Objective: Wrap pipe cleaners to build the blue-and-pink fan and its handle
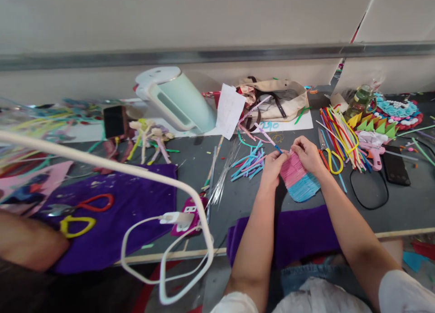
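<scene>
My left hand (273,167) is closed on the upper left edge of a flat pink and blue piece (300,178) that looks made of rows of pipe cleaners. From its fingertips a pipe cleaner (267,134), blue near the hand and pale pink further out, slants up to the left. Fingers bent, my right hand (306,155) grips the top right edge of the same piece. Short blue, pink and purple stems (248,162) lie in a pile left of my left hand. Scissors with yellow and orange handles (335,162) rest beside my right wrist.
A purple cloth (302,233) lies along the table edge under my forearms. Behind stand a mint kettle (185,97) and a canvas bag (288,100). Colourful stems (346,140), a pink glue gun (373,149) and a phone (396,164) lie right. A co-worker's arm (30,240) enters left.
</scene>
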The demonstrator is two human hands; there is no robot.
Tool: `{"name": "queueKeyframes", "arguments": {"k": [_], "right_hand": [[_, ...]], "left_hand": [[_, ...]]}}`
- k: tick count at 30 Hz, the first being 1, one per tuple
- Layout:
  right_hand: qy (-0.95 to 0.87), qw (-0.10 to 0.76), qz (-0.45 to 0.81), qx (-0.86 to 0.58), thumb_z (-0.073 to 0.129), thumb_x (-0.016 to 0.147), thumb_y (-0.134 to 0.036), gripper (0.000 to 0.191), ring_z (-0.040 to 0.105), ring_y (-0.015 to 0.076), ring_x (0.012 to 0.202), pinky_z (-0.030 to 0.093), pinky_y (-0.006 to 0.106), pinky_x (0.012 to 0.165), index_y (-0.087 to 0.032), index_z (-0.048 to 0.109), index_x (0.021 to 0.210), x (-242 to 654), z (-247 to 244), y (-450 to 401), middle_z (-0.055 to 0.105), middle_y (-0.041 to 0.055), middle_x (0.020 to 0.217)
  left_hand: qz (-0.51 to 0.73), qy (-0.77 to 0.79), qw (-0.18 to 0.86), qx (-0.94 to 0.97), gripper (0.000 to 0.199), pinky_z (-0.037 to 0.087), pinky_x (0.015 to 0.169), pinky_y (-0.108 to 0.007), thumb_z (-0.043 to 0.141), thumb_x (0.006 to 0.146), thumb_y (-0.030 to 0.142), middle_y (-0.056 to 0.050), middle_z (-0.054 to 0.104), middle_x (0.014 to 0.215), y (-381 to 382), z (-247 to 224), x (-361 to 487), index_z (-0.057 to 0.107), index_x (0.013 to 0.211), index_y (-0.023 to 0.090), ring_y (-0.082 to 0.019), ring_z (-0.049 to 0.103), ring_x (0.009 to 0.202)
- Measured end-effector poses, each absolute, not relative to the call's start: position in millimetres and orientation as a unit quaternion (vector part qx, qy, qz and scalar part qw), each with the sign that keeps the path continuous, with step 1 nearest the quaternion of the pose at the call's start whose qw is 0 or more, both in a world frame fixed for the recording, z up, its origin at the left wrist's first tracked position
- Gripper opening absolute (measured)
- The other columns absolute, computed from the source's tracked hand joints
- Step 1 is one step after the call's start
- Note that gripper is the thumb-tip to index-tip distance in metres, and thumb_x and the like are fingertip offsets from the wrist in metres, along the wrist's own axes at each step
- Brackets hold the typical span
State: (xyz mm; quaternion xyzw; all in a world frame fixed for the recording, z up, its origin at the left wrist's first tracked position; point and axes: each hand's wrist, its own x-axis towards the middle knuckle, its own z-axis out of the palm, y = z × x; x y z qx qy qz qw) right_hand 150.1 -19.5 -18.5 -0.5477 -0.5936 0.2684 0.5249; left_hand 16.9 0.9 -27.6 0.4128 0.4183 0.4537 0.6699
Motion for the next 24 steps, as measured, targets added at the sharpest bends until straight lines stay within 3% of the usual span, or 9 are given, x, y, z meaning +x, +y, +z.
{"name": "queueKeyframes", "arguments": {"k": [10,16,24], "right_hand": [[-0.577,0.55,0.251,-0.549,0.054,0.084,-0.031,0.008,0.053,0.0145,0.069,0.043,0.027,0.065,-0.022,0.052,0.083,147,-13,-22,0.057,-0.0008,0.075],[-0.664,0.48,0.056,-0.57,0.049,0.091,-0.027,0.015,0.056,0.0192,0.09,0.044,0.03,0.077,-0.023,0.06,0.083,145,-6,-32,0.06,0.0063,0.093],[-0.73,0.405,0.004,-0.551,0.044,0.095,-0.03,0.024,0.058,0.0198,0.09,0.044,0.03,0.073,-0.026,0.066,0.103,147,-6,-33,0.064,0.0078,0.097]], "left_hand": [[0.504,0.425,0.656,0.368,0.017,0.037,0.056,-0.022,0.072,0.054,0.022,0.004,0.058,0.058,-6,-21,25,0.062,0.066,0.016,-0.009,0.048,0.052],[0.53,0.434,0.597,0.417,0.017,0.037,0.057,-0.022,0.073,0.059,0.026,0.004,0.058,0.06,-3,-30,23,0.064,0.068,0.016,-0.009,0.047,0.054],[0.537,0.454,0.562,0.436,0.016,0.039,0.06,-0.022,0.074,0.058,0.027,0.002,0.061,0.065,-1,-26,21,0.062,0.063,0.017,-0.012,0.051,0.063]]}}
